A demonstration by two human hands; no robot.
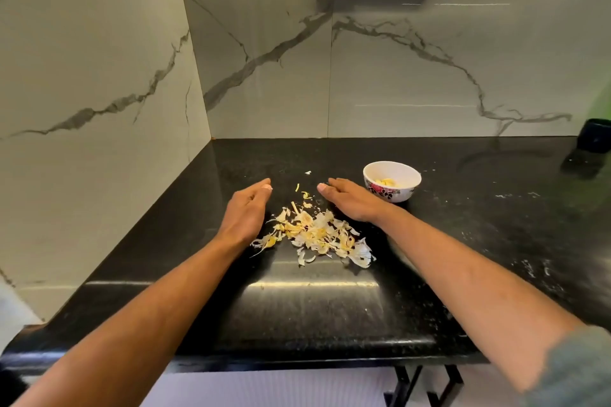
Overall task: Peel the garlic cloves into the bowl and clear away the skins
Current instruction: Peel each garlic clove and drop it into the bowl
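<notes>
A loose heap of garlic skins [317, 236] lies on the black countertop [463, 241], flanked by my two bare hands. My left hand [246, 213] stands on edge just left of the heap, fingers together and uncurled, holding nothing. My right hand [350, 200] rests palm-down at the heap's upper right, fingers flat and empty. A few stray flakes [302, 190] sit in the gap between my fingertips. Just beyond my right hand stands the white flowered bowl [391, 187], with peeled garlic cloves [385, 182] inside. A dark container [595, 135] sits far off to the right, against the marble wall [396, 76].
</notes>
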